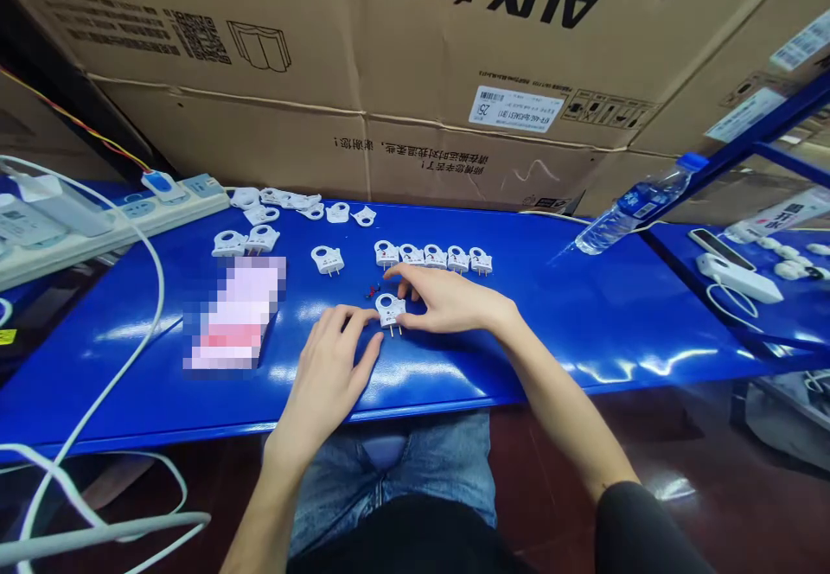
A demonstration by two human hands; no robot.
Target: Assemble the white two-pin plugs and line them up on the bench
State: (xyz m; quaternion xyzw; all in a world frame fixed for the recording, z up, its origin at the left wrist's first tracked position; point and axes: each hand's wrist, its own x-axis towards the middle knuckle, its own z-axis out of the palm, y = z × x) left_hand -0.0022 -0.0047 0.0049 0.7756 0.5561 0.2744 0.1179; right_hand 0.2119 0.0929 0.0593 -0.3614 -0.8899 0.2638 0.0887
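A white two-pin plug housing with a round ring lies in front of me on the blue table, its metal pins pointing toward me. My right hand grips it from the right, thumb at its lower edge and fingers curled behind. On the other side, my left hand rests with fingers apart, an index fingertip at the housing's left edge. Just behind the housing lie small red and black bits, too small to make out. A row of several similar plugs stands beyond my right hand, and a single plug sits farther left.
More white plug parts lie along the back, with two plugs nearer. A blurred pink rectangle is at left, beside a power strip and white cable. A water bottle leans at right. A large carton walls the back.
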